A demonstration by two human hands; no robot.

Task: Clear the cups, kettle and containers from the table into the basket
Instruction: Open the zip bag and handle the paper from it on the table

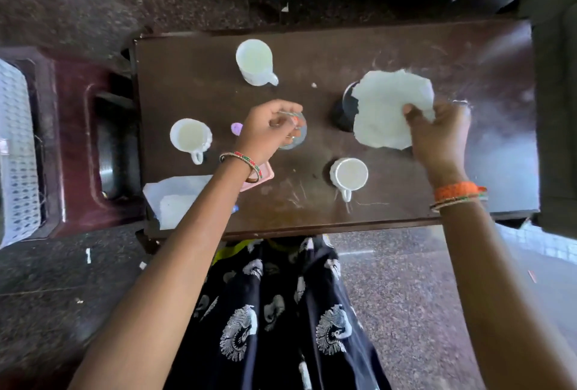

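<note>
Hard to tell what the dark container (343,114) in the middle of the tabletop (390,55) really is, since a crumpled white cloth (387,108) pinched in the right hand (437,136) covers most of it. The left hand (268,130) curls its fingers round a small glass (296,136), mostly hidden underneath, and there's a pink thing (265,175) tucked under that wrist. Three white cups sit upright: the far cup (254,61) has its handle aimed near-right, the left cup (190,136) and the near cup (349,174) point handles toward the person. The white basket (15,152) is cut off at the left edge.
</note>
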